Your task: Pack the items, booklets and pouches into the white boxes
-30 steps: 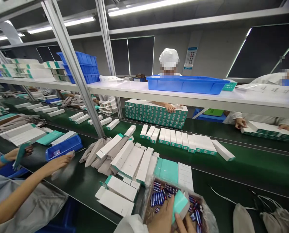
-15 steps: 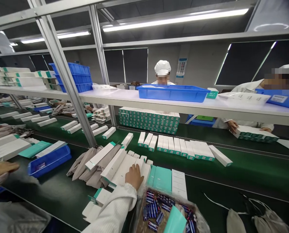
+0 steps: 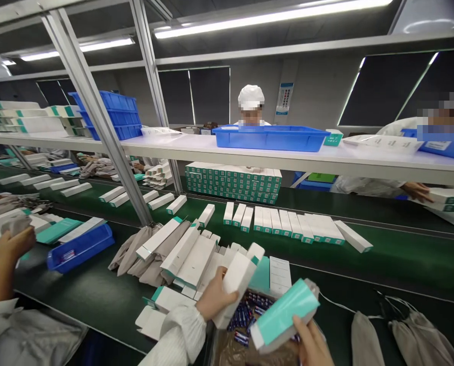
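My left hand grips a long white carton, lifted off the pile of white cartons on the green belt. My right hand holds a teal-and-white box tilted above a plastic-lined box of blue batteries at the near edge. The two held boxes are close together but apart. Teal leaflets and a white printed sheet lie just behind the battery box.
Grey cloth pouches lie left of the pile, more at the right. A row of small white boxes crosses the belt. A co-worker's hand and blue bin are at left. A shelf carries a blue tray. People work opposite.
My left hand reached to the carton pile, then lifted one white carton toward me. My right hand raised the teal-and-white box out of the battery box. The co-worker's hand at left drew back.
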A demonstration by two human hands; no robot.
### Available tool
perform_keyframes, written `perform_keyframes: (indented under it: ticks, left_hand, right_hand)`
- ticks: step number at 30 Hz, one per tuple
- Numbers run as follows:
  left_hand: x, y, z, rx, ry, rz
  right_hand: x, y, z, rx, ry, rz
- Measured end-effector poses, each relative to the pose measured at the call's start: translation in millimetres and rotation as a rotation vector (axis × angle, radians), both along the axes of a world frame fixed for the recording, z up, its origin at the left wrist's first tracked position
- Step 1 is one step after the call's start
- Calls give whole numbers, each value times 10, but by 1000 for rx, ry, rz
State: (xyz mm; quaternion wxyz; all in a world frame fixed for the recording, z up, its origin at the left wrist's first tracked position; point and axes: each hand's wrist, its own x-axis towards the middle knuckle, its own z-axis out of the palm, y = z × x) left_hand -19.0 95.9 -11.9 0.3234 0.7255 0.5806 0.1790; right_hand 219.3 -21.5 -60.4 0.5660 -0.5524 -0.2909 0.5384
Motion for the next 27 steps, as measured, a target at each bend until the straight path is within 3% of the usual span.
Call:
perform_keyframes:
  ticks: [3,5,7,10,13,16,22,27]
  left_hand:
    - [35,-314,-80,-130,-300,-147]
    - [61,-468,-118,-178,-392,-188]
    - [84,-562,-131,-165,-330,-193]
    - [105,-618,-134,-79,-136,-162]
    - [104,-631,-179,55,31,-150]
    - [95,-637,-260,107,35,-130]
    - [141,-640,-285,19,-73,-107]
    - [167,-680,-273,66,-86,-62]
  right_hand:
    - [-6,227,432,59,140,-121]
    - [-14,343,696,142,191,-144]
    - [-11,414,891,173,179,-115]
    - [-2,457,1045,146,85,-15]
    - [-16,466,1086,117,2,29]
    - [-40,468,1057,121,-1,-21]
    - [-43,445,858,29,348,-43]
    - [-38,354,703,17,383,-43]
